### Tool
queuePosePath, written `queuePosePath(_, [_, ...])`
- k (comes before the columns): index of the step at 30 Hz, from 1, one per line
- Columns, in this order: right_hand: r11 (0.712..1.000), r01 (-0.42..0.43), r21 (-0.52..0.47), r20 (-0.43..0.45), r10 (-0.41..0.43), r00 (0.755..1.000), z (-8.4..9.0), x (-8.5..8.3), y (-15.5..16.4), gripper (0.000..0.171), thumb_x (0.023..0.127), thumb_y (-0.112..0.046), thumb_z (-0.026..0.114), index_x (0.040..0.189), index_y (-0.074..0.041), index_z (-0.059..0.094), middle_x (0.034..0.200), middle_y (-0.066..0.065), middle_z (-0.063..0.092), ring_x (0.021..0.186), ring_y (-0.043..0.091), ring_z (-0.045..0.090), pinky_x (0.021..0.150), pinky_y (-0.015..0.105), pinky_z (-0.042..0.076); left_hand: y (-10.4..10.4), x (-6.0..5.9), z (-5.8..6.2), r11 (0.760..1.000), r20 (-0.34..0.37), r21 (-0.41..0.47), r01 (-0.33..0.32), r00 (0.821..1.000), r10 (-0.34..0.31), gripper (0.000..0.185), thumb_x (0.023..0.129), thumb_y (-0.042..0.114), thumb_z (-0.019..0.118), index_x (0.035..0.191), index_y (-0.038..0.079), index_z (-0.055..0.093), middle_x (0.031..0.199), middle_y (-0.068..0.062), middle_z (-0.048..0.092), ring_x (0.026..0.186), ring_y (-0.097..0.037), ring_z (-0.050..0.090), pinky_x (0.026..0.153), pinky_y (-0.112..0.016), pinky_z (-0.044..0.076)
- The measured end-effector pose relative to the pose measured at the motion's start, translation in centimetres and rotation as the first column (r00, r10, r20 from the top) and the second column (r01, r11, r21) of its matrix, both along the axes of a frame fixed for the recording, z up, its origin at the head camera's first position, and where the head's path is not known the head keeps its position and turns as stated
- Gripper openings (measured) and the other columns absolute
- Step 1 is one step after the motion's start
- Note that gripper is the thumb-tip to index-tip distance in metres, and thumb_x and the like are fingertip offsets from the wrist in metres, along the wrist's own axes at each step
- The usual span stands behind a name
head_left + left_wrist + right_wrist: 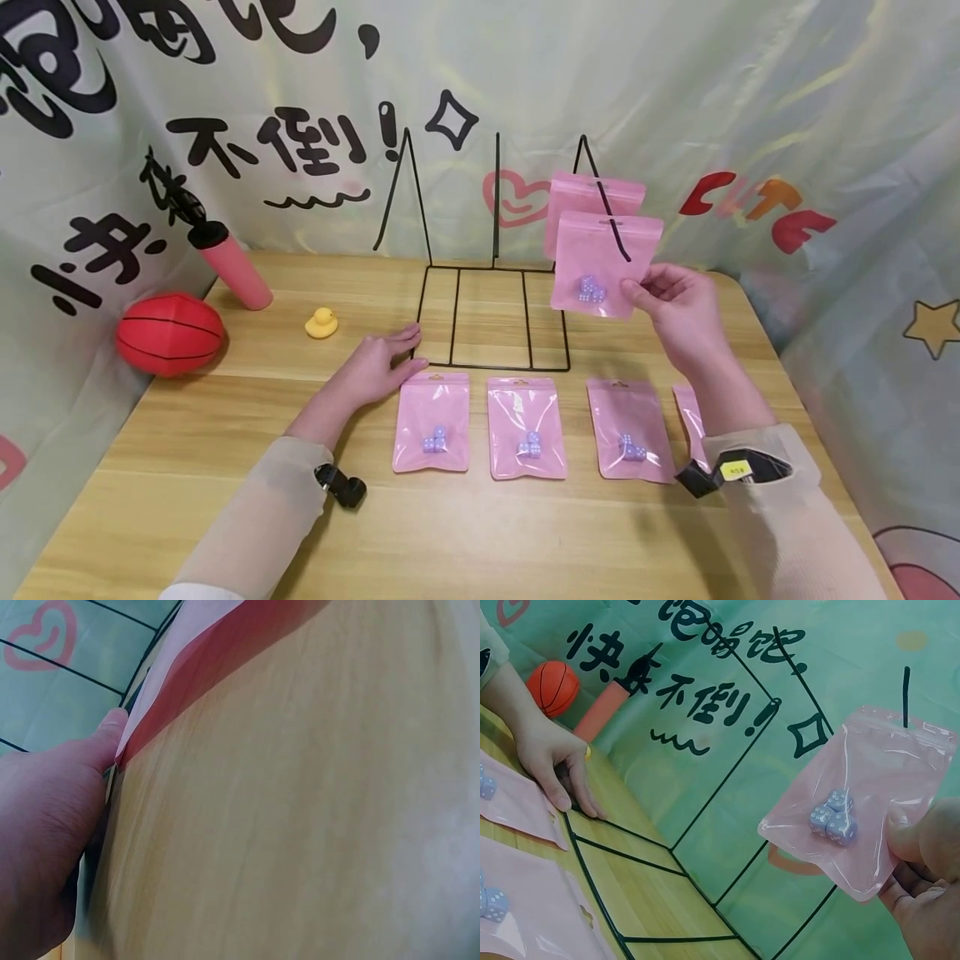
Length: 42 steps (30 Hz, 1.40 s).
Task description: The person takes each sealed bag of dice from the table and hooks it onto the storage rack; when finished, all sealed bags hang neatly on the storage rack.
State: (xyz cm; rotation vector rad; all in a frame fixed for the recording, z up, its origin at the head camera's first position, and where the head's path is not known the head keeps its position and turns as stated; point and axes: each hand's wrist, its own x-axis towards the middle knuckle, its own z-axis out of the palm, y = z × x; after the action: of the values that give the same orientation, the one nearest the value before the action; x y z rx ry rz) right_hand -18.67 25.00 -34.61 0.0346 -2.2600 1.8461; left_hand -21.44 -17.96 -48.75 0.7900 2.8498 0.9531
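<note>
Lit evenly and brightly from above, with soft short shadows under the forearms on the table [225, 500]. Sharp through the head view. Blurred and smeared at close range in the left wrist view; tinted greenish in both wrist views.

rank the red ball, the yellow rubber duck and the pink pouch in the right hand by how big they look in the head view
1. pink pouch in the right hand, though it is held up off the table, so its nearness may flatter it
2. red ball, not far behind
3. yellow rubber duck, clearly smallest

Staged tabletop with printed backdrop [675, 100]
</note>
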Motion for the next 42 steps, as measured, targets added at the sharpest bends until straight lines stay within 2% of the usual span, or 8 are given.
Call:
queuePosePath(6, [0.999,0.007,-0.034,0.006,-0.007,1.0,-0.1,-0.4,0.1,0.009,0.096,-0.007,0.08,0.103,-0.001,0.077,0.087,-0.002,0.073,0.081,0.014,0.062,0.069,0.018,0.052,0.1,-0.1,-0.1,1.0,-0.007,0.006,0.003,1.0,-0.003,0.058,0.104,0.036,0.071,0.146,-0.001,0.058,0.158,-0.012,0.048,0.096,-0.039,0.072,0.118,-0.047,0.04])
queuePosePath(9, [0.998,-0.005,-0.069,-0.002,0.005,1.0,-0.1,-0.6,0.0,0.005,0.096,-0.005,0.08,0.1,-0.004,0.077,0.087,-0.001,0.073,0.081,0.013,0.062,0.068,0.018,0.052,0.0,-0.1,-0.1,1.0,0.008,0.009,-0.001,1.0,0.001,0.058,0.104,0.036,0.071,0.147,-0.001,0.058,0.159,-0.012,0.047,0.07,-0.03,0.066,0.118,-0.045,0.041])
queuePosePath(19, [0.996,-0.015,-0.088,0.012,0.016,1.0,-0.4,-0.6,0.7,0.015,0.096,-0.004,0.078,0.109,0.003,0.076,0.093,0.0,0.078,0.088,0.012,0.072,0.082,0.016,0.057,0.0,-0.2,-0.1,1.0,0.021,0.007,-0.004,1.0,0.004,0.059,0.104,0.038,0.07,0.147,-0.001,0.058,0.159,-0.012,0.046,0.047,-0.012,0.043,0.1,-0.04,0.056])
queuePosePath(27, [0.991,-0.04,0.125,0.07,0.031,0.997,-1.4,0.4,3.1,0.029,0.1,-0.009,0.076,0.126,0.005,0.072,0.11,-0.003,0.078,0.104,0.011,0.073,0.09,0.014,0.056,0.0,-0.2,-0.1,1.0,0.011,0.009,-0.001,1.0,0.001,0.058,0.104,0.036,0.071,0.146,-0.001,0.058,0.159,-0.013,0.047,0.049,-0.013,0.046,0.096,-0.039,0.056])
queuePosePath(34, [0.926,-0.076,0.371,0.145,0.022,0.989,-2.2,2.7,6.4,0.037,0.103,-0.021,0.074,0.133,0.0,0.069,0.117,-0.004,0.075,0.101,-0.001,0.069,0.085,0.01,0.055,0.2,-0.1,-0.1,1.0,0.019,0.014,-0.002,1.0,0.002,0.057,0.104,0.035,0.071,0.146,-0.002,0.058,0.159,-0.012,0.047,0.043,-0.011,0.038,0.083,-0.035,0.058])
queuePosePath(37, [0.907,-0.082,0.412,0.159,0.017,0.987,-2.3,3.7,7.7,0.038,0.103,-0.021,0.073,0.134,0.001,0.068,0.117,-0.003,0.075,0.098,-0.005,0.068,0.083,0.009,0.054,0.2,-0.1,0.0,1.0,0.017,0.017,0.0,1.0,0.0,0.057,0.104,0.035,0.071,0.146,-0.002,0.058,0.159,-0.012,0.046,0.052,-0.016,0.052,0.099,-0.04,0.057])
queuePosePath(39, [0.901,-0.079,0.426,0.175,0.004,0.985,-2.3,4.4,8.6,0.039,0.103,-0.022,0.074,0.134,0.0,0.067,0.116,-0.006,0.075,0.097,-0.006,0.068,0.083,0.008,0.053,0.2,-0.1,0.0,1.0,0.015,0.014,-0.002,1.0,0.002,0.057,0.104,0.036,0.071,0.146,-0.001,0.058,0.16,-0.011,0.046,0.076,-0.027,0.07,0.111,-0.044,0.05])
queuePosePath(42, [0.894,-0.08,0.44,0.203,-0.013,0.979,-2.6,5.2,10.0,0.043,0.103,-0.025,0.073,0.136,0.002,0.065,0.113,-0.014,0.073,0.096,-0.008,0.067,0.082,0.007,0.053,0.1,-0.1,-0.1,1.0,0.018,0.011,-0.006,1.0,0.006,0.057,0.104,0.037,0.07,0.146,0.0,0.058,0.16,-0.01,0.046,0.11,-0.04,0.07,0.117,-0.045,0.043])
